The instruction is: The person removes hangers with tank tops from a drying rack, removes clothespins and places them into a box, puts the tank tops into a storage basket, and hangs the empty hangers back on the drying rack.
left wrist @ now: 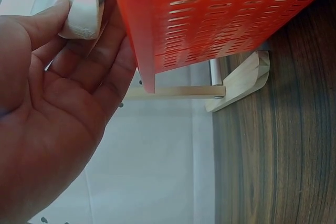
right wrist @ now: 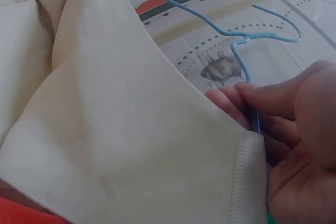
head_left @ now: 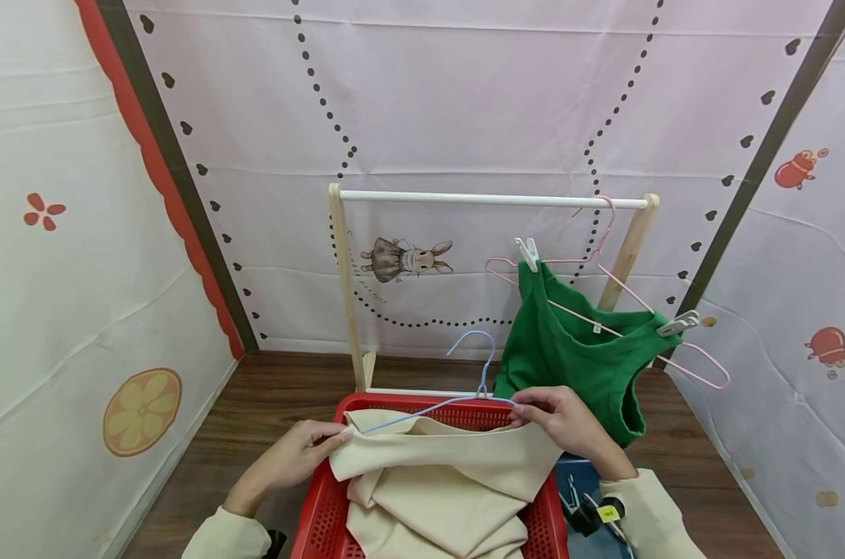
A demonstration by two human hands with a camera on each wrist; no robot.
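Observation:
A cream garment point(head_left: 436, 497) lies spread over the red basket point(head_left: 322, 508), its waist-like top band stretched between both hands. The blue wire hanger point(head_left: 484, 380) spans that band, its hook standing up toward the rack. My left hand point(head_left: 293, 458) pinches the garment's left corner; in the left wrist view the folded cream cloth point(left wrist: 84, 17) sits between thumb and fingers beside the basket wall. My right hand point(head_left: 565, 415) pinches the hanger's right arm, close to the cloth edge. In the right wrist view, the hanger wire point(right wrist: 262, 35) runs down into the stitched hem.
Behind the basket stands a wooden rack with a white bar point(head_left: 492, 199). A green garment point(head_left: 569, 341) hangs from it on a pink hanger point(head_left: 607, 225), fixed with white clips point(head_left: 527, 254). Beside the basket, a blue container point(head_left: 582, 470) holds several clips.

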